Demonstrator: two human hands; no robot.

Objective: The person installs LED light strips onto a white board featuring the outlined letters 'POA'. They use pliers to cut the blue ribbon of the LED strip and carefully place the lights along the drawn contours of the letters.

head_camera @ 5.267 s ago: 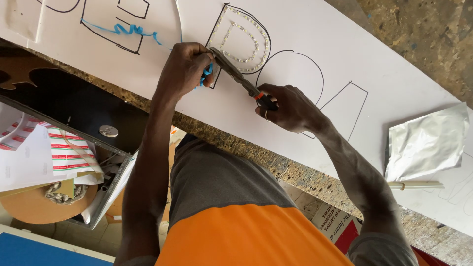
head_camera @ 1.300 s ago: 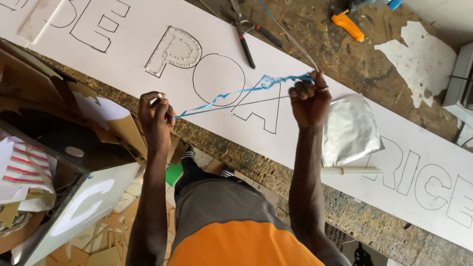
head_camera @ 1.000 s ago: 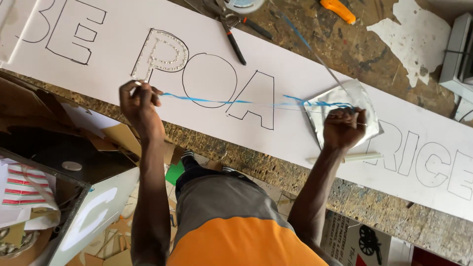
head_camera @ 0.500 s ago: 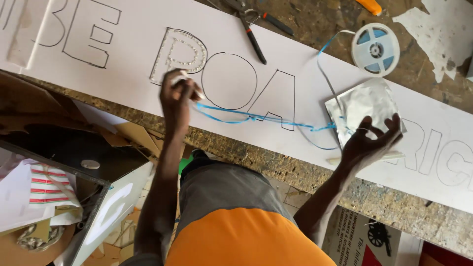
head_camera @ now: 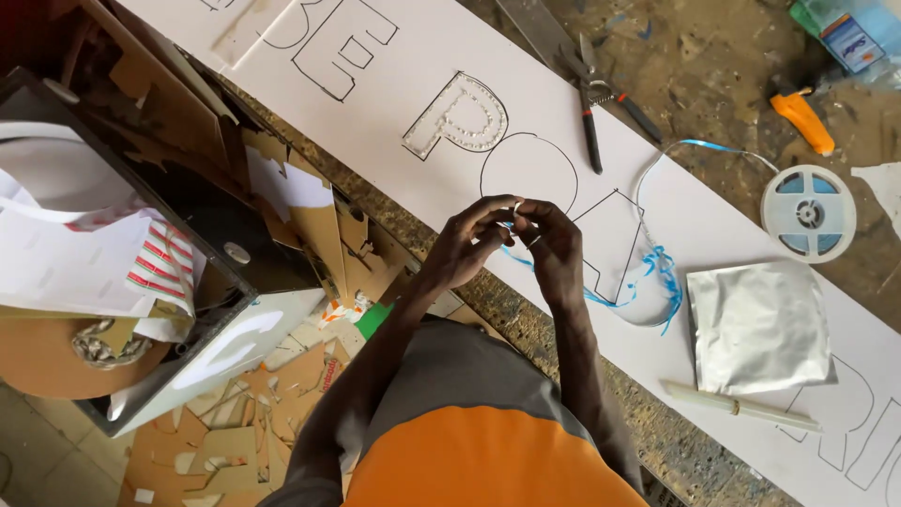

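Note:
Both of my hands meet over the long white board (head_camera: pixel 413 66) with outlined letters. My left hand (head_camera: pixel 469 242) and my right hand (head_camera: pixel 549 246) pinch the end of a thin blue-and-clear strip (head_camera: pixel 657 268) between their fingertips. The strip loops loosely across the board to a white reel (head_camera: pixel 808 212) on the workbench at the right. One outlined letter (head_camera: pixel 458 120) to the left of my hands is filled with small clear beads.
Pliers (head_camera: pixel 591 103) lie across the board's far edge, an orange-handled tool (head_camera: pixel 802 120) beyond them. A silver foil pouch (head_camera: pixel 758 324) and a pale stick (head_camera: pixel 737 406) lie on the board at right. Cardboard scraps and a box (head_camera: pixel 216 310) crowd the floor at left.
My hands were spread wide apart, stretching the strip taut; now they have come together over the board. The strip has gone slack and lies in loops.

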